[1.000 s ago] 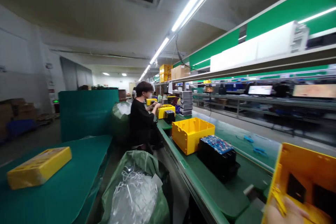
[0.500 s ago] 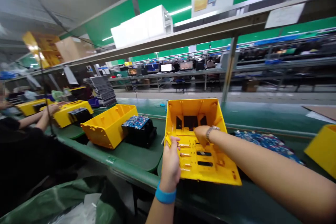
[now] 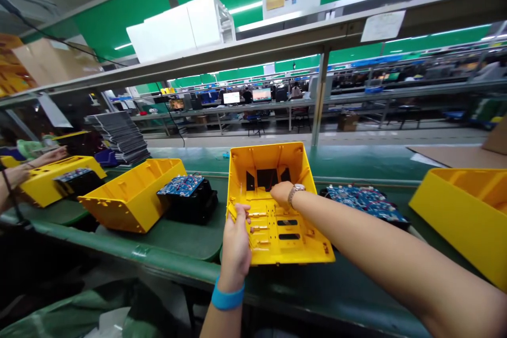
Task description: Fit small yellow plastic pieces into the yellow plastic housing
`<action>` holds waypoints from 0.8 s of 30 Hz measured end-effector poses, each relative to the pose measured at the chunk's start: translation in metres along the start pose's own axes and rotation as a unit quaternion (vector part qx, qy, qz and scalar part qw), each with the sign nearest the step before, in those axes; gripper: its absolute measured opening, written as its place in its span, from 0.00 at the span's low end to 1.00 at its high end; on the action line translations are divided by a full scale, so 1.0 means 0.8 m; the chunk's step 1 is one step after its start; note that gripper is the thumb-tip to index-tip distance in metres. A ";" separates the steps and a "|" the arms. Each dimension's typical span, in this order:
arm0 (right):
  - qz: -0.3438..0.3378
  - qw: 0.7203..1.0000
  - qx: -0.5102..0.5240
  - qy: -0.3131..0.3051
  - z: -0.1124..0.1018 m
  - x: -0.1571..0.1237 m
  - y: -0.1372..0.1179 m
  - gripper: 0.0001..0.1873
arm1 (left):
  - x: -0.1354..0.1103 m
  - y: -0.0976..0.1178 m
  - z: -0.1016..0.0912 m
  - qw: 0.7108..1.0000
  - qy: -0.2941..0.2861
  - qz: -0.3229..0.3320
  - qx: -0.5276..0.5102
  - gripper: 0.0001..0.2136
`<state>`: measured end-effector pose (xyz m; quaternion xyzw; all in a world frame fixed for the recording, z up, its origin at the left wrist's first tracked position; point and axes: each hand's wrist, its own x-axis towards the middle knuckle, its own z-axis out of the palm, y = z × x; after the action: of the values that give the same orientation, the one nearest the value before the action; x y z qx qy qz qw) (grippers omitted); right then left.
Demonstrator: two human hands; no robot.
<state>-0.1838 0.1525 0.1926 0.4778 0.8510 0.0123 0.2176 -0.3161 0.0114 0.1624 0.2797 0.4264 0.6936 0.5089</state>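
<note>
A yellow plastic housing [image 3: 312, 245] with slots and ribs is tilted on the bench, its open side facing me. My left hand [image 3: 236, 243], wearing a blue wristband, is closed around the left edge of this housing, thumb on top near a small yellow tab [image 3: 231, 210]. Inside the housing reaches my right hand [image 3: 282, 193], knuckles up, near the dark openings [image 3: 267, 178] at the back. Its fingertips point down and are hidden, so what they touch does not show. Right of the housing lies a blue circuit board [image 3: 362, 203].
Left along the green conveyor [image 3: 190, 243] stand another yellow housing [image 3: 138, 195], a black unit topped with a circuit board [image 3: 186, 203], and a co-worker's hand [image 3: 51, 156] over a further housing. A yellow housing [image 3: 455, 222] stands right. Stacked grey sheets [image 3: 116, 137] and a shelf post [image 3: 320, 97] are behind.
My view has swung right, so everything sits further left. My left hand keeps its hold and my right hand stays inside the housing. The co-worker's hand has lifted off their housing.
</note>
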 end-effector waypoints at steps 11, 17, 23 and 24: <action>-0.012 1.000 -0.007 -0.001 0.007 0.004 0.009 0.30 | -0.002 0.000 -0.001 1.000 -0.005 0.011 0.015 0.26; -0.025 0.999 0.007 -0.025 0.004 0.002 0.013 0.24 | 0.001 -0.003 -0.001 1.000 -0.003 0.008 0.022 0.24; -0.019 1.000 0.003 -0.014 0.009 0.008 0.014 0.24 | 0.000 -0.002 0.000 1.000 -0.004 0.004 0.019 0.23; -0.017 1.000 0.002 -0.013 0.009 0.008 0.013 0.26 | 0.000 -0.001 0.000 1.000 -0.004 0.004 0.018 0.23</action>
<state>-0.1754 0.1619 0.1858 0.4638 0.8561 0.0010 0.2280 -0.3156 0.0112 0.1613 0.2936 0.4356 0.6868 0.5024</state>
